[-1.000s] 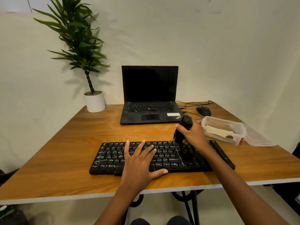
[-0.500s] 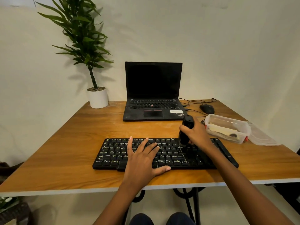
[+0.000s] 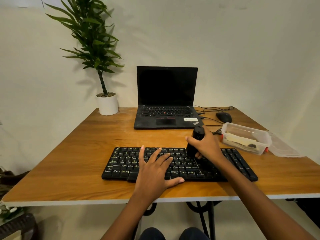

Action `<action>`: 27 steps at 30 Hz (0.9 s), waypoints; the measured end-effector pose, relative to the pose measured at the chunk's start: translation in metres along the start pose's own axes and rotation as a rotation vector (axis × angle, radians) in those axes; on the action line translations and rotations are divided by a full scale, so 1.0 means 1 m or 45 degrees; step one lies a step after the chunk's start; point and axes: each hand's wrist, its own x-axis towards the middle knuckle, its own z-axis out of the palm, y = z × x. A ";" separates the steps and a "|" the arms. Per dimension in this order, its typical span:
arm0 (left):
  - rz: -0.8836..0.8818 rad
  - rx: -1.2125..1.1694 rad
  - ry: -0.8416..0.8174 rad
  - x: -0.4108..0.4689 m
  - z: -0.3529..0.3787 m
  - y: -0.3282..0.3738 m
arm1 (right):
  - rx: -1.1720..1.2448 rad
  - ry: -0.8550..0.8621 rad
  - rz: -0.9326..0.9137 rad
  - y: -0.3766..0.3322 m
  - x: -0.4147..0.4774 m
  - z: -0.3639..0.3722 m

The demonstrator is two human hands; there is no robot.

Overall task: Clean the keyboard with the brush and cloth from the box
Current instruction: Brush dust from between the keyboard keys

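Brush [image 3: 197,134] edged left on keyboard [image 3: 121,161], ThinkPad laptop [image 3: 166,116]

1. The right hand [image 3: 207,147] wraps the black cylindrical brush [image 3: 198,133] and hides its middle. I cannot make out where its lower end meets the keys.
2. The flat left hand [image 3: 154,168] covers the middle keys of the black plastic keyboard [image 3: 119,163].
3. In the clear plastic box [image 3: 265,141] lie something pale and something small and dark, both too blurred to name.
4. The top edge cuts off the tall green potted plant [image 3: 91,40].
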 end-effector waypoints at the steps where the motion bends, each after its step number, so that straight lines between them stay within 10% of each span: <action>1: -0.004 -0.004 -0.003 0.000 0.000 0.000 | -0.017 0.018 0.006 0.001 0.000 0.002; 27: -0.014 -0.005 -0.011 0.000 0.002 -0.001 | -0.133 0.133 -0.079 0.004 0.000 0.010</action>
